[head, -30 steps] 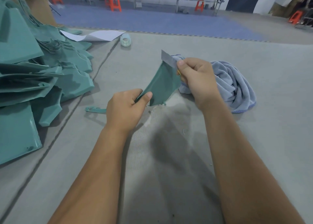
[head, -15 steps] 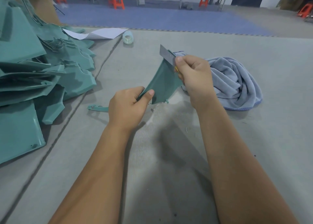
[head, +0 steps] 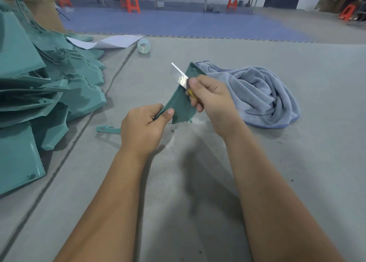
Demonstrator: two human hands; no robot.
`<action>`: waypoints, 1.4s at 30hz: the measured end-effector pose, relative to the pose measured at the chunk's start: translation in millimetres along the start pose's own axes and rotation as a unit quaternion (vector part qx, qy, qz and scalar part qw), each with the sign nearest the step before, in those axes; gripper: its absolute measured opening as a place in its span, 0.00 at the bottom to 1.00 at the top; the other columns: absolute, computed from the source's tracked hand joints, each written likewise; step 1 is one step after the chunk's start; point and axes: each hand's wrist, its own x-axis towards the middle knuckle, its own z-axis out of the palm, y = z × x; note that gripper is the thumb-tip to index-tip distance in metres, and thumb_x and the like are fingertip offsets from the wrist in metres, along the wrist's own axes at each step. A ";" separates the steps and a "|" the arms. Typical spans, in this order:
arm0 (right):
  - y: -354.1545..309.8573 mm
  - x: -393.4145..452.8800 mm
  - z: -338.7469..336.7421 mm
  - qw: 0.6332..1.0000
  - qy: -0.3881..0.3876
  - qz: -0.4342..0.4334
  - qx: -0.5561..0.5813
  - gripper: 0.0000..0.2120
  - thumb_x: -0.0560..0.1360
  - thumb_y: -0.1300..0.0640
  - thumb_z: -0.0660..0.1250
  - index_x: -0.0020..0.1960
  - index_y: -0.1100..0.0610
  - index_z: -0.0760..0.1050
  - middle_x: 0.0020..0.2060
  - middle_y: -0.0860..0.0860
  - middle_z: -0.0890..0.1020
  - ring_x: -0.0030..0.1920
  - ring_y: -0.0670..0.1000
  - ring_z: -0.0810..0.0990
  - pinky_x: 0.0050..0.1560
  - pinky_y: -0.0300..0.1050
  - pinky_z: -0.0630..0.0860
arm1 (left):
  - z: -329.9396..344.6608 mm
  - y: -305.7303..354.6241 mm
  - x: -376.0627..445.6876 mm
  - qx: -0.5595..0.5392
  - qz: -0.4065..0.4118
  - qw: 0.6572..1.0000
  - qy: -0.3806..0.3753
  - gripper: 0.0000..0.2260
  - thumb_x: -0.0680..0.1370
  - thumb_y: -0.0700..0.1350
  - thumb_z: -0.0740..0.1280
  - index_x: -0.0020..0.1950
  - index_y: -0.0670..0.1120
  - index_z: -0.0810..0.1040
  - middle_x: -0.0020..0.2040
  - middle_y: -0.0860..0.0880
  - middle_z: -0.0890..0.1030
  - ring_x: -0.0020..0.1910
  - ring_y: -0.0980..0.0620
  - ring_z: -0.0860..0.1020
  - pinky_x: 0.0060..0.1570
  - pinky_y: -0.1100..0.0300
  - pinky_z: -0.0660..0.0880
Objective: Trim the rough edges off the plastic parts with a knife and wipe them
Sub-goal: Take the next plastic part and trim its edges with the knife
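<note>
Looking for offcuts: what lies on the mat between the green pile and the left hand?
A thin green strip lies there beside the left hand, on grey mat, in the head view.

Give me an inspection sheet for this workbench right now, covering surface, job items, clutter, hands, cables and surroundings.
Surface: grey table, pale dust by the work spot.
Job's things: green plastic part held up; knife blade at its upper edge; blue cloth bunched to the right; pile of green parts at left.
Clutter: green offcut strip; tape roll; paper sheets.
Hands: left hand pinches the part's lower corner; right hand grips the knife.
Cables: nothing seen.
Surroundings: blue floor mat, orange stools, long benches.
</note>
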 end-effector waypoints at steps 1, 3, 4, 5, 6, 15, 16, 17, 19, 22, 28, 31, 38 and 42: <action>0.9 0.8 1.1 1.000 -0.003 0.004 -0.015 0.13 0.82 0.58 0.60 0.42 0.63 0.75 0.31 0.55 0.71 0.30 0.46 0.68 0.31 0.38 0.65 | 0.0 0.2 0.2 -0.004 -0.002 1.000 0.002 0.19 0.74 0.59 0.61 0.34 0.45 0.65 0.25 0.48 0.66 0.26 0.50 0.64 0.29 0.55 0.60; 2.4 2.2 1.0 1.000 0.004 0.010 -0.024 0.14 0.82 0.56 0.60 0.40 0.60 0.74 0.28 0.53 0.71 0.29 0.47 0.69 0.30 0.37 0.68 | -1.1 -0.1 0.6 -0.013 -0.003 1.000 0.003 0.19 0.74 0.59 0.61 0.34 0.44 0.66 0.26 0.48 0.66 0.26 0.51 0.64 0.29 0.55 0.60; 3.0 3.0 0.0 1.000 0.017 0.015 -0.018 0.15 0.82 0.56 0.60 0.38 0.59 0.74 0.27 0.51 0.71 0.28 0.47 0.68 0.29 0.37 0.68 | -1.8 -0.2 0.6 -0.020 -0.002 1.000 0.001 0.20 0.73 0.60 0.61 0.34 0.44 0.66 0.25 0.49 0.66 0.26 0.52 0.63 0.29 0.56 0.59; 3.5 3.9 -1.6 0.999 0.034 0.022 -0.006 0.15 0.82 0.55 0.60 0.38 0.58 0.73 0.26 0.50 0.70 0.27 0.46 0.68 0.28 0.37 0.68 | -2.5 -0.5 0.6 -0.028 -0.001 1.000 -0.004 0.20 0.73 0.60 0.60 0.34 0.44 0.66 0.24 0.51 0.65 0.26 0.52 0.63 0.30 0.56 0.59; 3.9 5.0 -3.0 0.998 0.048 0.029 0.007 0.16 0.82 0.55 0.61 0.37 0.58 0.73 0.25 0.50 0.70 0.26 0.46 0.67 0.27 0.37 0.67 | -3.2 -0.8 0.9 -0.036 -0.004 0.999 -0.009 0.20 0.72 0.61 0.60 0.34 0.44 0.67 0.24 0.52 0.65 0.26 0.52 0.63 0.30 0.56 0.59; -9.5 4.9 -6.2 0.996 -0.007 0.063 0.060 0.16 0.82 0.56 0.59 0.37 0.59 0.73 0.20 0.49 0.65 0.21 0.45 0.59 0.24 0.38 0.55 | -23.2 -4.8 14.5 -0.105 -0.030 0.987 -0.115 0.24 0.72 0.63 0.62 0.29 0.43 0.73 0.24 0.51 0.67 0.26 0.54 0.64 0.33 0.57 0.61; -10.9 3.0 -4.3 0.996 -0.015 0.056 0.067 0.16 0.82 0.57 0.59 0.37 0.59 0.72 0.20 0.48 0.65 0.21 0.45 0.59 0.24 0.37 0.54 | -24.0 -4.8 14.4 -0.108 -0.026 0.986 -0.124 0.25 0.73 0.63 0.61 0.29 0.44 0.73 0.25 0.49 0.68 0.27 0.54 0.65 0.34 0.58 0.61; -11.4 0.7 -2.2 0.996 -0.018 0.049 0.068 0.15 0.82 0.58 0.59 0.37 0.60 0.71 0.20 0.48 0.65 0.20 0.44 0.60 0.23 0.36 0.55 | -24.2 -4.8 14.2 -0.114 -0.026 0.985 -0.130 0.25 0.73 0.64 0.61 0.29 0.44 0.73 0.26 0.46 0.69 0.27 0.54 0.65 0.34 0.58 0.61; -10.1 -4.4 3.5 0.998 -0.015 0.038 0.041 0.16 0.82 0.60 0.60 0.36 0.62 0.71 0.20 0.49 0.66 0.21 0.44 0.61 0.23 0.34 0.57 | -23.8 -5.0 13.9 -0.122 -0.036 0.983 -0.133 0.27 0.73 0.65 0.60 0.29 0.43 0.73 0.25 0.47 0.69 0.28 0.53 0.65 0.35 0.57 0.60; -5.9 -8.5 8.0 0.999 0.005 0.031 0.005 0.17 0.82 0.60 0.61 0.37 0.69 0.72 0.22 0.52 0.66 0.22 0.45 0.61 0.24 0.35 0.58 | -22.4 -5.5 13.9 -0.132 -0.050 0.981 -0.132 0.28 0.73 0.66 0.60 0.30 0.41 0.72 0.25 0.51 0.70 0.27 0.53 0.65 0.35 0.57 0.59; 4.5 -6.8 7.8 0.997 0.054 0.046 0.002 0.22 0.82 0.57 0.61 0.38 0.74 0.67 0.23 0.53 0.64 0.24 0.47 0.60 0.26 0.38 0.57 | -20.4 -5.9 11.9 -0.142 -0.056 0.980 -0.128 0.30 0.72 0.67 0.59 0.35 0.37 0.70 0.26 0.51 0.70 0.29 0.52 0.65 0.37 0.56 0.61; 4.9 -4.0 9.6 0.993 0.095 0.063 0.021 0.21 0.82 0.57 0.61 0.33 0.67 0.64 0.25 0.51 0.61 0.25 0.47 0.58 0.28 0.41 0.54 | -20.7 -4.9 10.8 -0.132 -0.045 0.982 -0.127 0.29 0.73 0.66 0.59 0.33 0.39 0.66 0.27 0.48 0.68 0.29 0.51 0.64 0.37 0.56 0.60; -4.8 -3.1 5.2 0.995 0.091 0.037 0.007 0.22 0.81 0.59 0.62 0.29 0.55 0.63 0.22 0.47 0.61 0.25 0.46 0.58 0.28 0.39 0.56 | -20.0 -3.2 10.6 -0.106 -0.032 0.987 -0.115 0.28 0.74 0.66 0.59 0.32 0.41 0.64 0.27 0.47 0.66 0.29 0.51 0.63 0.35 0.56 0.59; -11.8 -2.6 7.8 0.993 0.057 0.038 -0.095 0.20 0.79 0.59 0.63 0.31 0.63 0.66 0.25 0.52 0.61 0.30 0.52 0.59 0.35 0.46 0.57 | -18.6 -3.5 9.7 -0.095 -0.032 0.990 -0.100 0.27 0.74 0.66 0.59 0.32 0.43 0.66 0.26 0.50 0.66 0.28 0.53 0.64 0.34 0.56 0.60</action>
